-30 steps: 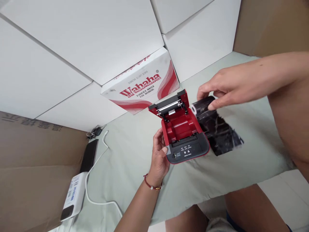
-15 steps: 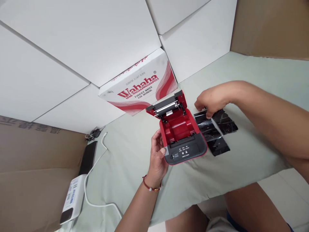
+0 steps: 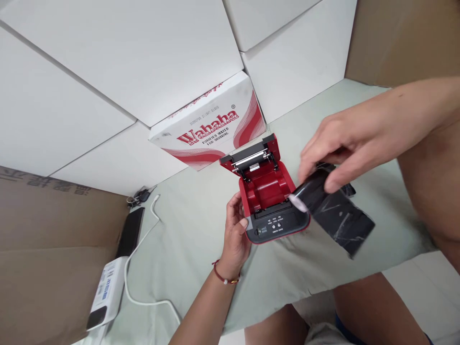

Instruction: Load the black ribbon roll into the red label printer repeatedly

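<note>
Red printer [image 3: 277, 223], one; black roll [image 3: 321, 201], one

One head-worn camera supplies the view, looking forward and down from above the person's legs [image 3: 276, 326], visible at the bottom edge. White panels [image 3: 118, 52] fill the upper left, seams running obliquely. Range is close: left hand [image 3: 235, 232] and red device [image 3: 269, 206] lie about mid-frame; right hand [image 3: 347, 146], right of centre, appears larger.
</note>
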A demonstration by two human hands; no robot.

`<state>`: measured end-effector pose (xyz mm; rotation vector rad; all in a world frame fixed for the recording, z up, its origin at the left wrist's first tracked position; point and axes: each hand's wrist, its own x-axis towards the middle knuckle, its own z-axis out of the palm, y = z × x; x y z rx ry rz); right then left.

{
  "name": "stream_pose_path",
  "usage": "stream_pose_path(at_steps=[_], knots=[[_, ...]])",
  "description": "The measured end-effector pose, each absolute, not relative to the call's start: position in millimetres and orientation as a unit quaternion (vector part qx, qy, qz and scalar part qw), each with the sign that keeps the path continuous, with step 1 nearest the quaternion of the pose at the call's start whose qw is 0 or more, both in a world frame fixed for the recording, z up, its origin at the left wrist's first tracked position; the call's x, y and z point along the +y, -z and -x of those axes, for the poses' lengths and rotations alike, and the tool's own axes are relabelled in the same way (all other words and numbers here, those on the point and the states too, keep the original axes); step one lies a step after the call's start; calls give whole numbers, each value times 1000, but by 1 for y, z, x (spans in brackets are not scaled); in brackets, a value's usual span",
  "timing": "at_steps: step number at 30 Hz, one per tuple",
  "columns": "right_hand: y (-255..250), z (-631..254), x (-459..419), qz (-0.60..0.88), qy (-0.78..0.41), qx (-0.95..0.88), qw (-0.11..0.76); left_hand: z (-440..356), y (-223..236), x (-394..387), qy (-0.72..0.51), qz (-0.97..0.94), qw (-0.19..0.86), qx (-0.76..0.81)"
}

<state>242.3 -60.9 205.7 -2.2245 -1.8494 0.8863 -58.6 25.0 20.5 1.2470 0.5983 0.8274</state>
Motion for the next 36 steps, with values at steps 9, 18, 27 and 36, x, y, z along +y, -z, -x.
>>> stream_pose_path(at_steps=[9,18,27,36], knots=[[-159,-155,-33,725,-118,-679,-10,62,-19,25,-364,-561,694,267],[-137,-151,-19,749,-121,-651,21,73,-9,22,-467,-746,454,141],[-170,-178,-40,601,-239,-753,119,83,-17,23,-394,-878,259,80],[-166,-196,-41,654,-13,-703,278,83,-18,22,-402,-887,213,81]])
